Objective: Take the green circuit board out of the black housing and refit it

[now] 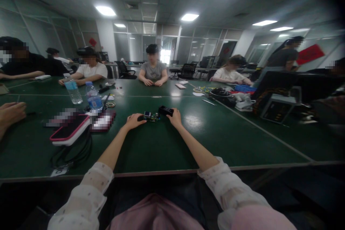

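Two parts held: left fingers [137, 116] pinched on circuit board [151, 116], right fingers [175, 113] closed round black block [165, 110]. Judged step: side-by-side handling; next move calls for steady grip.

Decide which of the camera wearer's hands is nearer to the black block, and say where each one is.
Right. The right hand is at the black block's right end, fingers on it; the left hand is farther off, at the circuit board's left end.

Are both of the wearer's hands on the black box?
No, only the right hand is on the black box; the left hand is at the circuit board beside it.
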Tool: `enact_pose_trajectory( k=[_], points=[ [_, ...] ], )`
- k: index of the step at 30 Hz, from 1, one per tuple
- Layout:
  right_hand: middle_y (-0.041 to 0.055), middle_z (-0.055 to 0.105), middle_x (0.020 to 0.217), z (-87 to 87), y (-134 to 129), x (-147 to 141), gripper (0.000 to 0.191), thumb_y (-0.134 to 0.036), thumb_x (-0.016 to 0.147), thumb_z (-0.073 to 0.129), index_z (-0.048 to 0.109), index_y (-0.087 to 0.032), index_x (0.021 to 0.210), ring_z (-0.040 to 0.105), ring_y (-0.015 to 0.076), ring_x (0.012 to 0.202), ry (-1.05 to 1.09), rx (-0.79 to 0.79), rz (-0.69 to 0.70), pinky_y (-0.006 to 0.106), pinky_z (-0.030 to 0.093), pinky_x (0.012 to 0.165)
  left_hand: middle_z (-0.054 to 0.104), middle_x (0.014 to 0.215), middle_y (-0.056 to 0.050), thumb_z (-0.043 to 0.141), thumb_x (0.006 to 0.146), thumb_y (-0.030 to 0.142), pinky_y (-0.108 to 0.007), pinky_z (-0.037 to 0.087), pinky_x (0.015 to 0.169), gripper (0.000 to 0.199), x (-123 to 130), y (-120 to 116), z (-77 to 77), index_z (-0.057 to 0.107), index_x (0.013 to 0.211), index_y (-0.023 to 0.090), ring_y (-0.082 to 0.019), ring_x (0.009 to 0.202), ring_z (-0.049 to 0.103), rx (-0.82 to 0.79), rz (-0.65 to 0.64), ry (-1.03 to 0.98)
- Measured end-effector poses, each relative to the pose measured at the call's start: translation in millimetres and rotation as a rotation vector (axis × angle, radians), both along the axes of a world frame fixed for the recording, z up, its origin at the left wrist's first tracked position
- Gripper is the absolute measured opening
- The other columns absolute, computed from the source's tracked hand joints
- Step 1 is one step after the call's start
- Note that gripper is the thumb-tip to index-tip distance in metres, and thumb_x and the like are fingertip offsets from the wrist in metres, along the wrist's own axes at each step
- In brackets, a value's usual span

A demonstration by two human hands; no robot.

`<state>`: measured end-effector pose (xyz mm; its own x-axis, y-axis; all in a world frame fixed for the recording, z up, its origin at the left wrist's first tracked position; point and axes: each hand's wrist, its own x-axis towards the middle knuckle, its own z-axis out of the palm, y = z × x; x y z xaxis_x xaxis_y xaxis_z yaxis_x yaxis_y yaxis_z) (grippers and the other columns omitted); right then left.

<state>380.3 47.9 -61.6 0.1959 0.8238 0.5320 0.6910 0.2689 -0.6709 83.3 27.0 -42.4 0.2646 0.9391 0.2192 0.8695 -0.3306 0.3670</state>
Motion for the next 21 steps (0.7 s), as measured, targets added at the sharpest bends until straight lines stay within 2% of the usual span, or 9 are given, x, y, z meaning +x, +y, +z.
enact_pose_trajectory(
  k=[4, 7, 11, 14, 21],
  points=[
    [0.0133, 0.057, 0.112, 12.6, -2, -7, 0.047, -0.021, 0.071, 0.069, 0.052, -0.016, 0.115, 0.055, 0.0292, 0.108, 0.027, 0.039, 0.049, 0.048, 0.044, 0.097, 0.057, 0.133, -0.002, 0.052, 0.08, 0.068, -0.044, 0.035, 0.103, 0.056, -1, 0, -0.9, 0.056, 0.123, 0.031, -0.027, 0.126, 0.048, 0.007, -0.01, 0.003],
    [0.0119, 0.058, 0.115, 25.8, -6, -17, 0.048, -0.027, 0.074, 0.069, 0.051, -0.017, 0.117, 0.056, 0.0265, 0.107, 0.102, 0.122, 0.215, 0.045, 0.045, 0.097, 0.057, 0.133, -0.002, 0.053, 0.081, 0.066, -0.043, 0.035, 0.104, 0.056, -1, 1, -2.4, 0.056, 0.123, 0.031, -0.026, 0.126, 0.048, 0.023, -0.016, 0.001],
    [0.0093, 0.059, 0.117, 37.1, -18, -32, 0.051, -0.033, 0.076, 0.069, 0.05, -0.021, 0.121, 0.058, 0.0243, 0.107, 0.138, 0.127, 0.466, 0.043, 0.048, 0.095, 0.058, 0.133, -0.001, 0.055, 0.081, 0.064, -0.041, 0.035, 0.104, 0.053, 0, 0, -2.6, 0.057, 0.123, 0.031, -0.025, 0.126, 0.048, 0.035, -0.01, 0.002],
    [0.0086, 0.058, 0.119, 37.1, -24, -37, 0.052, -0.033, 0.076, 0.07, 0.051, -0.022, 0.123, 0.057, 0.0237, 0.11, 0.095, 0.109, 0.553, 0.042, 0.046, 0.097, 0.058, 0.132, -0.001, 0.055, 0.081, 0.064, -0.039, 0.036, 0.103, 0.053, 0, -1, -2.1, 0.057, 0.123, 0.031, -0.025, 0.126, 0.049, 0.045, -0.016, 0.006],
    [0.0089, 0.058, 0.119, 30.4, -22, -34, 0.053, -0.034, 0.076, 0.07, 0.051, -0.022, 0.123, 0.058, 0.0238, 0.109, 0.078, 0.061, 0.617, 0.043, 0.047, 0.096, 0.059, 0.131, -0.003, 0.053, 0.081, 0.065, -0.04, 0.036, 0.103, 0.056, -1, 0, -3.7, 0.057, 0.123, 0.029, -0.026, 0.125, 0.05, 0.045, -0.015, 0.003]
  ],
)
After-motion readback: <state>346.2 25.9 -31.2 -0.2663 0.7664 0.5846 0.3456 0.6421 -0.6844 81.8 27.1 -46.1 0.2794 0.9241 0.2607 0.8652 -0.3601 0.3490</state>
